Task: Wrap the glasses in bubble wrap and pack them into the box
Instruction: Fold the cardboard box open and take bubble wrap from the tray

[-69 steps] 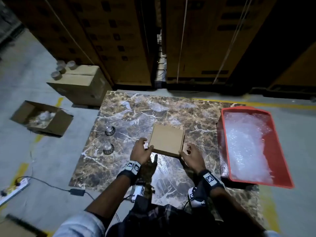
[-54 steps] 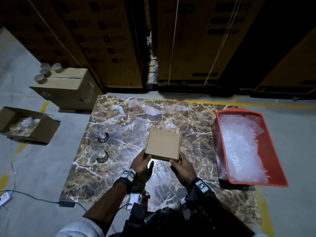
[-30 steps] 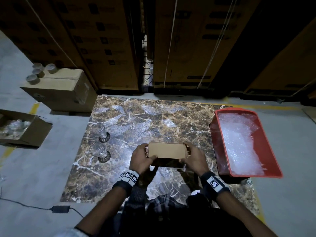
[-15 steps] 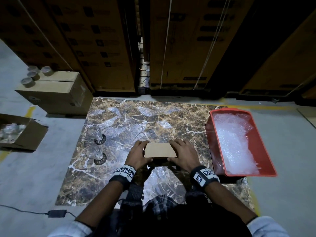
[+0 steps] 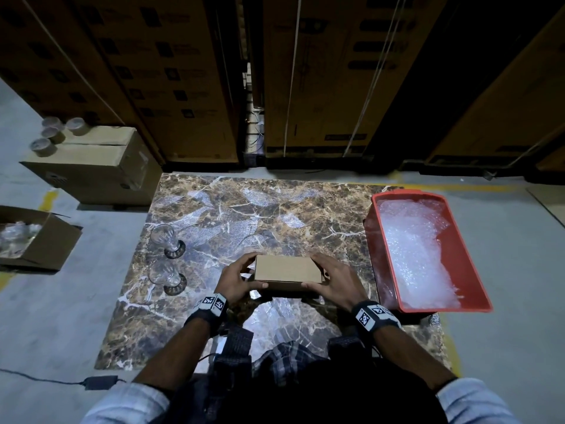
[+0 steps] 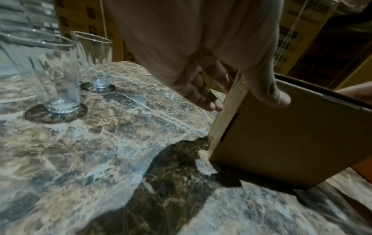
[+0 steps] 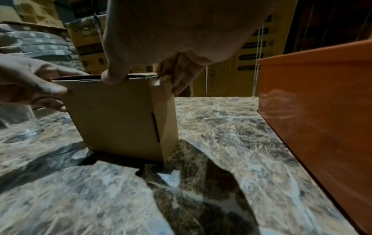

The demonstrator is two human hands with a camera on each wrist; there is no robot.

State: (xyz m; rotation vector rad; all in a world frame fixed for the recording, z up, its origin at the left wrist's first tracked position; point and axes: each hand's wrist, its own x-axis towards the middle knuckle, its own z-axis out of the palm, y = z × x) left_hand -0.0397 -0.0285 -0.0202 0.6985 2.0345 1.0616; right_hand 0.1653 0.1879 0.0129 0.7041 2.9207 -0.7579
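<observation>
A small brown cardboard box stands on end on the marble table, its top flap closed. My left hand grips its left top edge, thumb on the near face and fingers behind. My right hand grips the right top edge the same way. The box fills the right of the left wrist view, and in the right wrist view the box stands centre-left. Two empty clear glasses stand upright to the left of the box. Bubble wrap lies in the red tray.
The red tray sits on the table's right edge, close to my right hand. On the floor at the left are an open carton of glasses and a closed carton with tape rolls on top. Tall stacked cartons stand behind the table.
The box lay flat on the table; both hands lifted it, turned it up on end and set it standing nearer me, now holding its top edge. The glasses and tray stayed put.
</observation>
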